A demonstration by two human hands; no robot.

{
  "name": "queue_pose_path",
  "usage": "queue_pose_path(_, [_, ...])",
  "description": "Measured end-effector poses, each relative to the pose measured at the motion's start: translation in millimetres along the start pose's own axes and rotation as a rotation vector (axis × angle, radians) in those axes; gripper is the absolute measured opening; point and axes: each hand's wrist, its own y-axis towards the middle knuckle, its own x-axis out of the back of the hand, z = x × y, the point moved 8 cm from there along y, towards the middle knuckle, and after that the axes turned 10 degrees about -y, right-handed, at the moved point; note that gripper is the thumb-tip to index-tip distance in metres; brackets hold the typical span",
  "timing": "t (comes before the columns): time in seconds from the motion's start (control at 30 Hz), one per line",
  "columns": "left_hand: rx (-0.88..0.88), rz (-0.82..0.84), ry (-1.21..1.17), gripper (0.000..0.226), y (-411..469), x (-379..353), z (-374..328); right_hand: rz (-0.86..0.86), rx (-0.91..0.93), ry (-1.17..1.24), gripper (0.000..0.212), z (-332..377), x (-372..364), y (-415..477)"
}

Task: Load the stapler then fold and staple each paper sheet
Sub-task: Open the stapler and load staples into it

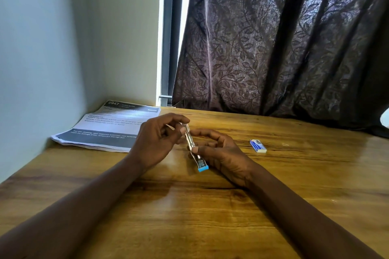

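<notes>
A small metal stapler [192,147] with a blue end [203,168] is held just above the wooden table [210,216], near its middle. My right hand [221,151] grips the stapler's body, thumb on its side. My left hand [156,139] pinches the stapler's far upper end between thumb and forefinger. Whether staples lie inside it is too small to tell. A stack of printed paper sheets [109,126] lies flat at the back left of the table, beside my left hand.
A small blue and white staple box [258,145] lies on the table to the right of my right hand. A pale wall stands at the left. A dark patterned curtain [284,38] hangs behind the table's far edge.
</notes>
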Motion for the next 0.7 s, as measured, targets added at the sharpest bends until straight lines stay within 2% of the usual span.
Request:
queue_pose_path(0.1, [0.068, 0.014, -0.123, 0.021, 1.3, -2.4, 7.9, -0.013, -0.014, -0.011, 0.038, -2.7, 0.7, 1.3])
queue_pose_path(0.2, [0.133, 0.062, -0.187, 0.038, 0.6, -7.3, 12.6, -0.017, -0.025, -0.022, 0.040, -2.2, 1.6, 0.9])
queue_pose_path(0.27, [0.152, 0.079, -0.219, 0.041, 0.1, -9.1, 12.5, -0.025, -0.024, -0.034, 0.040, -1.3, 1.9, 0.4])
queue_pose_path(0.43, [0.168, 0.058, -0.266, 0.028, 0.5, -5.7, 13.1, -0.040, -0.025, -0.041, 0.043, -0.6, 2.3, 0.5])
queue_pose_path(0.7, [0.152, 0.007, -0.200, 0.015, 0.8, -3.6, 14.7, -0.050, -0.006, -0.057, 0.047, -1.5, 0.1, -0.6])
